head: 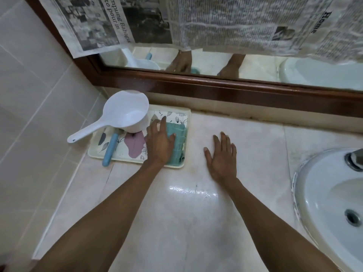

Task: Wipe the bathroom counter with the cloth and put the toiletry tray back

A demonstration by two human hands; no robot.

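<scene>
Flat left hand [159,143] presses cloth [177,143] in tray [186,118] beside dipper [125,112].

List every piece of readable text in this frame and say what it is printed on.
"Home": section heading on the right sheet of newspaper taped over the wood-framed mirror.
"...mpung Bahagia" and "to pour in": cut-off headline on the left newspaper sheet.
Newspaper body columns: too small and blurred to read.
Floral plastic tray, white plastic dipper, teal cloth: no text.

Open counter [176,213] between tray [137,160] and sink [306,193]. Blocked rearward by mirror frame [235,93]; leftward by scoop [125,112] overhanging the tray.
</scene>
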